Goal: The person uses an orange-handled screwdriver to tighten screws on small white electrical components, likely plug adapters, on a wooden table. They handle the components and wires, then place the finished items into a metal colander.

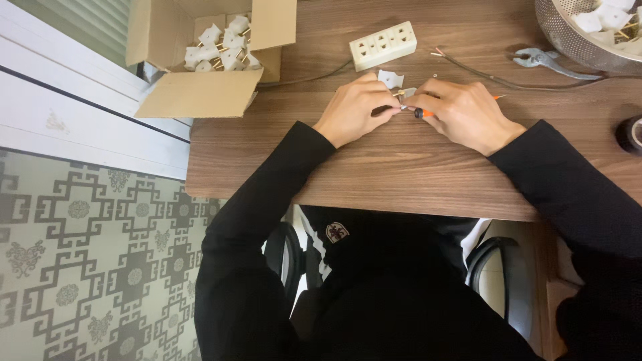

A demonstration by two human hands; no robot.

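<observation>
At the middle of the wooden table [401,167], the two hands meet over a small piece of work. The left hand [351,110] is curled, its fingertips pinched on a small metal part [403,107] — too small to tell exactly what it is. The right hand [461,113] is closed around a screwdriver with an orange handle [425,113], whose dark shaft points toward the metal part; an orange bit of the handle also shows past the knuckles on the far side. Both sleeves are black.

Just beyond the fingers lies a white plug shell [390,79], flat on the table, with a tiny screw-like speck [435,75] near it. Farther back sits a cream three-way socket block [382,45], its cable [307,79] running off to the left. A second, thin cable with bared ends [481,72] trails to the right, toward a pair of pliers [538,59] lying beside a perforated metal bowl [568,37] that holds more white plug pieces. At the back left an open cardboard box [200,93] holds white plugs with brass pins [224,48]. A roll of black tape [632,134] sits at the right edge. Below the table, a patterned floor [87,261] shows on the left.
</observation>
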